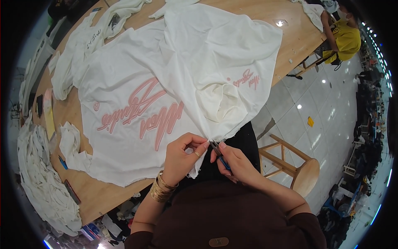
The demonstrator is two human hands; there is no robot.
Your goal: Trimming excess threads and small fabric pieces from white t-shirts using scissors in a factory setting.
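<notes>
A white T-shirt (232, 45) with pink lettering is spread over the wooden table and hangs past its near edge toward my lap. My left hand (182, 153) pinches the shirt's edge between thumb and fingers; bracelets circle that wrist. Close beside it, my right hand (240, 164) is closed around small thread snips (222, 159) with dark blades and a blue handle. The blade tips meet the cloth edge right next to my left fingertips. Whether the blades are parted is too small to tell.
White garments (45, 178) are heaped at the table's left, and more white shirts (83, 50) lie at the far left. A blue tool (63, 162) and a phone (72, 192) rest nearby. A wooden stool (306, 176) stands at right. A person in yellow (348, 39) sits at the far right.
</notes>
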